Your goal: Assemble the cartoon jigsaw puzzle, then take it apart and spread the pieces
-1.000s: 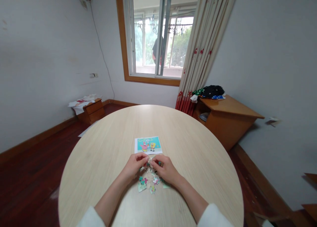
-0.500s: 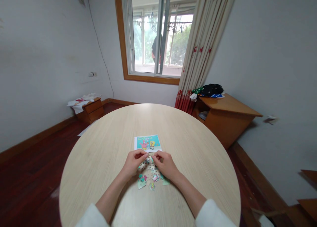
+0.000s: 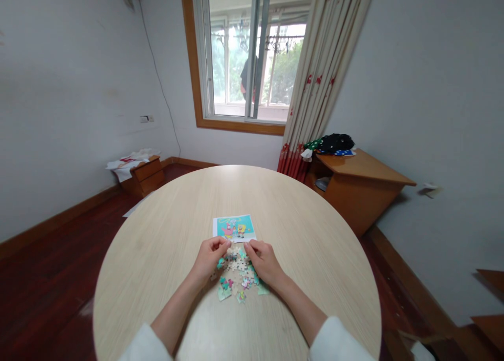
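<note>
Loose jigsaw puzzle pieces lie in a small pile on the round table, some pale side up, others teal, pink or green. My left hand is at the pile's left edge, thumb and fingers pinched together. Across from it, my right hand rests at the right edge, its fingers curled and the thumb against them. Whatever either pinch holds is too small or hidden to make out. Just beyond both hands lies a picture card with a pink starfish and a yellow sponge cartoon figure on teal.
The round wooden table fills the foreground. At the back right stands a brown desk with a heap of clothes on it. A small drawer cabinet is at the left wall. A curtain hangs beside the window.
My hands have moved apart, the left one leftward and the right one slightly right. More of the puzzle pieces between them now shows.
</note>
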Available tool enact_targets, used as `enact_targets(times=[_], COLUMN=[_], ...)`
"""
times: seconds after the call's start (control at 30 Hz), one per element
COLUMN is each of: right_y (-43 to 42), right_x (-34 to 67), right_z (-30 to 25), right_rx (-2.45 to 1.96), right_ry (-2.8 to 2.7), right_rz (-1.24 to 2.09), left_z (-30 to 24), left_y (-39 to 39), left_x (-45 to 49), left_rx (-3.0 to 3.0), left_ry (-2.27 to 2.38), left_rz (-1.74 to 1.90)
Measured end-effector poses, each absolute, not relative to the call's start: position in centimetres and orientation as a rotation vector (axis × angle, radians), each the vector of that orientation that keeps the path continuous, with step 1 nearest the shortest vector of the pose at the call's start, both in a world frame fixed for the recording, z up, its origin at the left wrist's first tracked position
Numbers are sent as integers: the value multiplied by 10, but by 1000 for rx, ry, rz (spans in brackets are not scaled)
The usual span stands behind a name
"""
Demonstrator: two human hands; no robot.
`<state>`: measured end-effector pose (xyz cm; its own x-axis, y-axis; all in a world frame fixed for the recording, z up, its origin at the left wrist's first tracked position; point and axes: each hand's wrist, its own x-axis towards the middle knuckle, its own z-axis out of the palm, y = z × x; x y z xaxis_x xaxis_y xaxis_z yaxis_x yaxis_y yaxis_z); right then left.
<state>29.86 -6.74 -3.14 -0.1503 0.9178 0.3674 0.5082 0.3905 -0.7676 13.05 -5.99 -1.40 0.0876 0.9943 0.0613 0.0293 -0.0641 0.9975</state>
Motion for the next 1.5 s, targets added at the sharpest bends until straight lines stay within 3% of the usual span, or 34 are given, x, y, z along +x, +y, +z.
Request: enact_targets(times=[0.47,0.8,1.3,1.5], right_y=[-71,-72,-68,-64], right_x=[298,298,305,331], right_z=[-26,-25,-24,-13], right_rx=[-1244,-1229,-1265,-1330], right_ry=[-1801,-1812,-1863,-2004], right_rz=[614,583,540,777], left_z=[-20,-20,-29,-26], left_y=[-58,-50,-46,-45], left_x=[131,125,116,117], left_rx=[1309,882,805,858], left_ry=[1159,1036,1146,1194], left_rz=[1190,1387,1551,1472])
